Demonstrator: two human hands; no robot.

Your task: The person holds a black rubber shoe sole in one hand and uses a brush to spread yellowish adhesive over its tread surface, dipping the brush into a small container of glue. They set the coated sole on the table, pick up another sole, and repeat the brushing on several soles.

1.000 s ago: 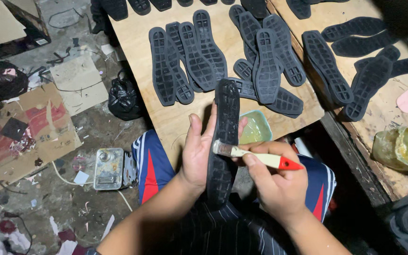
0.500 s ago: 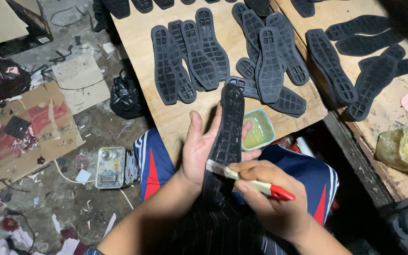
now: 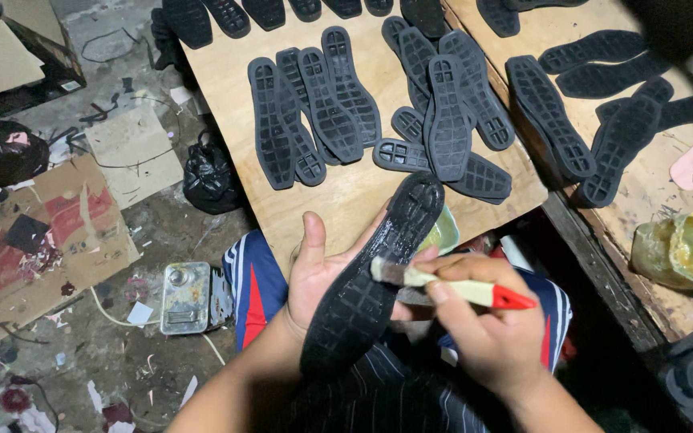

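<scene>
I see a dim, cluttered workshop lit from above. A plywood board [image 3: 346, 200] serves as the bench, with a second wooden board [image 3: 643, 184] just beside it on the right, a dark gap between them. The concrete floor [image 3: 162, 232] on the left is dirty and strewn with paper scraps. Flattened cardboard [image 3: 42, 265] lies there, near a black plastic bag [image 3: 210, 176] and a small metal tin [image 3: 184, 297]. A cardboard box [image 3: 18, 56] sits in the upper left corner.

Shoemaking workshop: rubber soles [image 3: 338, 96] covering plywood boards [image 3: 226, 88].
</scene>
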